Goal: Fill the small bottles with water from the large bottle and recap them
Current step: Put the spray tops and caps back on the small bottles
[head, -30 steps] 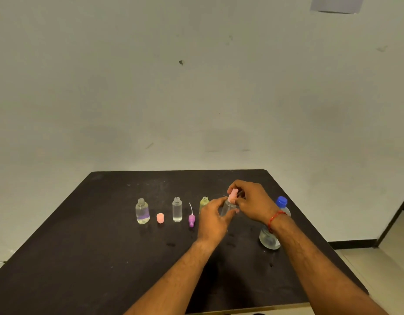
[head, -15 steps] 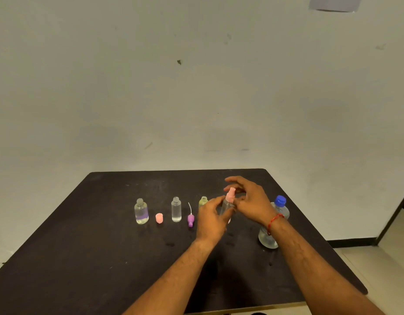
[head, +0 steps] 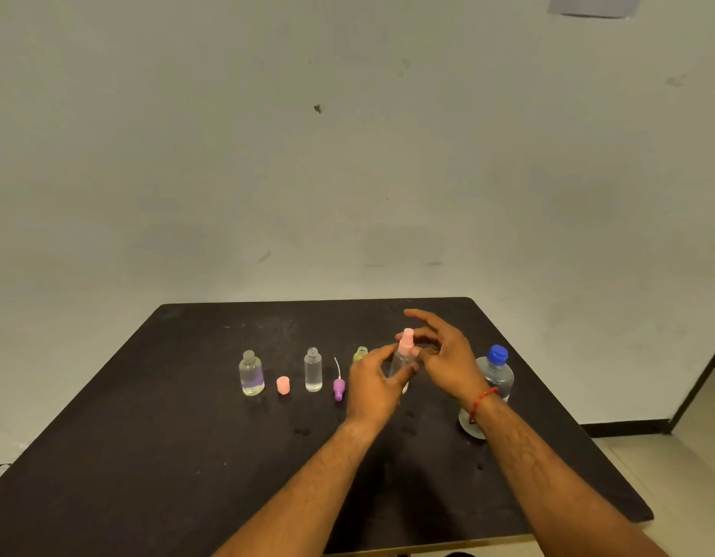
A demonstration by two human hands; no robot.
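The small clear plastic bottle (head: 402,365) is gripped round its body by the left hand (head: 372,385), towards the right edge of the black table (head: 147,456). Its pink spray cap (head: 407,343), pinched a second ago by the right hand (head: 444,359), has been let go, and those fingers are now spread. This recapping is judged done. An uncapped clear bottle (head: 313,369) further left is still to be capped.

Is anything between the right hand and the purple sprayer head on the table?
Yes: the left hand, gripping the pink-topped small bottle, stands between the right hand and the purple sprayer head.
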